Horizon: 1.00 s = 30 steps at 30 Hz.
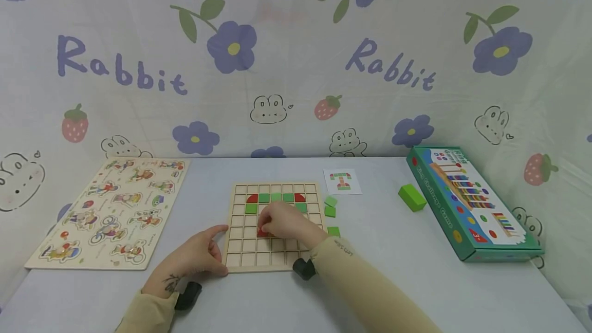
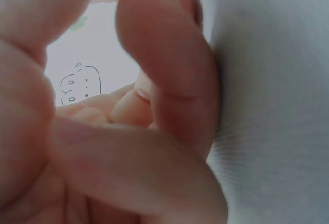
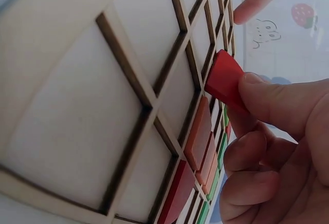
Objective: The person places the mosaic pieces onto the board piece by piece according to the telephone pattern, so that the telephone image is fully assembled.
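A wooden grid board (image 1: 236, 246) lies on the table, its compartments partly filled with green, red and orange tiles. My right hand (image 1: 288, 221) is over the board and pinches a red tile (image 3: 224, 82) with one curved side between thumb and fingers. The tile is tilted against the grid strips in the right wrist view. Near it are another red tile (image 3: 177, 193) and an orange tile (image 3: 198, 136). At the board's left edge, my left hand (image 1: 196, 255) touches the frame with index finger and thumb spread apart; its other fingers are bent.
Loose green tiles (image 1: 333, 232) lie right of the board, below a pattern card (image 1: 353, 186). Farther right are a green block (image 1: 412, 197) and a green game box (image 1: 472, 238). A wooden picture puzzle (image 1: 111, 215) lies at left. A patterned cloth (image 1: 296, 66) hangs behind.
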Tool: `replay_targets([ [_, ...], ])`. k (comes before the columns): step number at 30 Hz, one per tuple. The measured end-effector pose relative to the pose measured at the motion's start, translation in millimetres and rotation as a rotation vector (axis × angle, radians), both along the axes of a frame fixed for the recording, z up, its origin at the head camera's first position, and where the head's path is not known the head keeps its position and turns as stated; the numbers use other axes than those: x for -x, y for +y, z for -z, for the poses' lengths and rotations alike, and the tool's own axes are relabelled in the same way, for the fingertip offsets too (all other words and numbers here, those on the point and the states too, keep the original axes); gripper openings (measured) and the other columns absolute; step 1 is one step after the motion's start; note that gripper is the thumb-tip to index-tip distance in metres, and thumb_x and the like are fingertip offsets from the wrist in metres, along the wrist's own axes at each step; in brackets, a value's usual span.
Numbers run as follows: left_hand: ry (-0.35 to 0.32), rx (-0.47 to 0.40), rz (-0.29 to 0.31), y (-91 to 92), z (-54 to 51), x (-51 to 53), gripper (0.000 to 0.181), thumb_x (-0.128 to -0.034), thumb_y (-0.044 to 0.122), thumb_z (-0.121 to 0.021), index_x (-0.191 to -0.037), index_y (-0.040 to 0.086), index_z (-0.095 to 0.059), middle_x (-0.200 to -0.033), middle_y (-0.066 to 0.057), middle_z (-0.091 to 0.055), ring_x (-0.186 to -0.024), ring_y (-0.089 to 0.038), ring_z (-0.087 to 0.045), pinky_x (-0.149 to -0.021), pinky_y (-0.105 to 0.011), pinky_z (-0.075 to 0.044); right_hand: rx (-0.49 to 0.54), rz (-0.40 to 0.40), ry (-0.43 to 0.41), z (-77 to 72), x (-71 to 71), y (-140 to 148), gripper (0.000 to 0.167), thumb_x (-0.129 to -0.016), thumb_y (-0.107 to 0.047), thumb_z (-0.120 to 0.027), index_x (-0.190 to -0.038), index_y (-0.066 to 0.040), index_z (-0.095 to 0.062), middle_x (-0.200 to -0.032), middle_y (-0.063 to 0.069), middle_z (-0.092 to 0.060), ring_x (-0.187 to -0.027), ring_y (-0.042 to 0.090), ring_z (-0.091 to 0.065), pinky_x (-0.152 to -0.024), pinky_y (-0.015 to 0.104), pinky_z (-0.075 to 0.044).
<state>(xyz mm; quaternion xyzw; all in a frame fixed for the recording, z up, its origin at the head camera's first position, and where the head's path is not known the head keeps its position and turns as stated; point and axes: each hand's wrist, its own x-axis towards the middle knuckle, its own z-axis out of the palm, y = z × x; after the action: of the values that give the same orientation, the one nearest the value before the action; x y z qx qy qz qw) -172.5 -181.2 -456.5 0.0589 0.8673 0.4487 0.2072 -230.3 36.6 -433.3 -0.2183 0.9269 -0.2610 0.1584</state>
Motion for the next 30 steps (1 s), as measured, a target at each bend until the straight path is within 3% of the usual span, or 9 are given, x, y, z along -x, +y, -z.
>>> replay_targets([
  [22,-0.004,-0.003,0.000,-1.2,2.0,1.4,0.099,-0.0576,-0.001,-0.081,-0.142,0.002,-0.029,-0.064,-0.005,-0.056,-0.053,-0.013,-0.048,-0.049,-0.027,-0.039,-0.104,-0.025,0.122,10.4,2.1,-3.9,0.012,-0.084,-0.015,-0.065,-0.082,-0.022,-0.074,-0.092,-0.009,-0.067,-0.077,0.006,-0.054,-0.068,0.023,-0.043],
  [26,-0.006,-0.001,-0.007,-1.1,2.4,1.1,0.099,-0.0572,-0.002,-0.081,-0.142,0.002,-0.029,-0.064,-0.005,-0.057,-0.054,-0.013,-0.049,-0.049,-0.027,-0.039,-0.028,0.015,0.065,9.1,0.7,3.0,0.011,-0.084,-0.017,-0.065,-0.091,-0.021,-0.073,-0.097,-0.008,-0.065,-0.081,0.008,-0.053,-0.070,0.025,-0.043],
  [30,0.000,0.006,-0.006,-0.6,1.7,0.2,0.099,-0.0567,-0.002,-0.081,-0.141,0.002,-0.029,-0.065,-0.005,-0.057,-0.054,-0.014,-0.049,-0.050,-0.027,-0.039,0.148,0.091,-0.001,-2.0,-2.1,21.7,0.023,-0.083,-0.018,-0.067,-0.106,-0.015,-0.068,-0.096,-0.002,-0.060,-0.084,0.014,-0.052,-0.070,0.029,-0.044],
])
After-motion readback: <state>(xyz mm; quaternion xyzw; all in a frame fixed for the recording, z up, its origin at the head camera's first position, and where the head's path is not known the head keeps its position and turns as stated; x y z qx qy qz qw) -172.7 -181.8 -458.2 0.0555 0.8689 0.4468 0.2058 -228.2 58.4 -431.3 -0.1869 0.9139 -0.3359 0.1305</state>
